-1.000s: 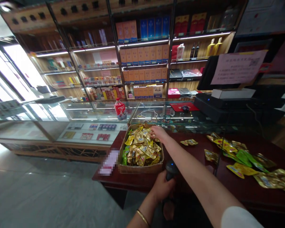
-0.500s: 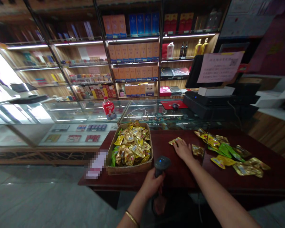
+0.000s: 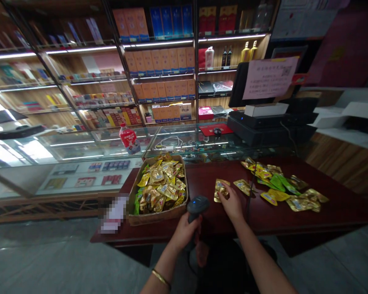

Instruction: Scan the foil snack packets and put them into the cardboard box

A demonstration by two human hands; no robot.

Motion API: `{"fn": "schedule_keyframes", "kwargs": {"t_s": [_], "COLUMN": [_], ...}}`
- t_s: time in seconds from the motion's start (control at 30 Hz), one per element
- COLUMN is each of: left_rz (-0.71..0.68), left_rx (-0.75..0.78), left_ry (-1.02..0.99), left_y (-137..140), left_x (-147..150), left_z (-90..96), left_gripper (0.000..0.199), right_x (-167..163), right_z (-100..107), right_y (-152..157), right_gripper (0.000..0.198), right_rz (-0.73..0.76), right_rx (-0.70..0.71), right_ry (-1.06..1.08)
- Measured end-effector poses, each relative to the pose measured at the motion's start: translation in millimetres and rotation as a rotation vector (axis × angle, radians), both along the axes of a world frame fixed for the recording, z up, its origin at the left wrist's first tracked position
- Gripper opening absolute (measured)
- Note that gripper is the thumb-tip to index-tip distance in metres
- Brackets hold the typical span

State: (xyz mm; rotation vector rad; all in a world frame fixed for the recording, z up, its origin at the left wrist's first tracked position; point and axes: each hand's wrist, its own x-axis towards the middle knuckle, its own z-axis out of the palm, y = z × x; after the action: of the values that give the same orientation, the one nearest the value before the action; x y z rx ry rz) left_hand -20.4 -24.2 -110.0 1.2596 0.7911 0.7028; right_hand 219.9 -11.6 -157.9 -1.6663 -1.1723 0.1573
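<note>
My left hand (image 3: 187,232) is wrapped around the handle of a dark handheld barcode scanner (image 3: 198,204), whose head shows a small blue light. At the table's middle, my right hand (image 3: 231,203) has its thumb and fingers at the right edge of a gold snack packet (image 3: 220,188) and appears to grip it. Just right of those fingers lies another gold packet (image 3: 243,186). To the left stands a cardboard box (image 3: 159,219) heaped with gold, yellow and green packets (image 3: 162,183). Several more loose packets (image 3: 276,183) are spread over the table's right side.
The dark red table (image 3: 202,175) meets a glass display counter (image 3: 193,143). A monitor with a paper sign (image 3: 268,79) stands behind, right. On the counter are a red-labelled bottle (image 3: 129,139) and a mouse (image 3: 217,131). A thin dark cable (image 3: 250,196) hangs across the right side.
My right hand has drawn the gold packet nearer to me and turned it; its fingers now sit at the packet's right edge. The left hand keeps the scanner. The view has shifted slightly right.
</note>
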Motion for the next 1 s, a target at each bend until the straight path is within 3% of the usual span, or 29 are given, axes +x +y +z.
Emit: {"fn": "schedule_keyframes", "kwargs": {"t_s": [0.13,0.33,0.63,1.0], "left_rz": [-0.019,-0.024,0.032,0.029], "left_rx": [-0.007,0.041,0.049,0.024], "left_ry": [-0.044,-0.045,-0.057,0.024], "left_y": [1,1,-3,-4], "left_x": [-5,-7,-4,-1], "left_z": [-2.3,-1.8,1.8,4.7], "left_gripper": [0.047,0.041,0.043,0.036], "right_x": [-2,-15,-14,-14], "right_z": [4,15,13,9], "right_y": [-2,-7,-5,-4], "right_gripper": [0.045,0.040,0.037,0.035], "right_rz": [0.050,0.159,0.146,0.116], "right_rx": [0.077,0.131,0.132,0.122], "right_ry": [0.094,-0.021,-0.088,0.007]}}
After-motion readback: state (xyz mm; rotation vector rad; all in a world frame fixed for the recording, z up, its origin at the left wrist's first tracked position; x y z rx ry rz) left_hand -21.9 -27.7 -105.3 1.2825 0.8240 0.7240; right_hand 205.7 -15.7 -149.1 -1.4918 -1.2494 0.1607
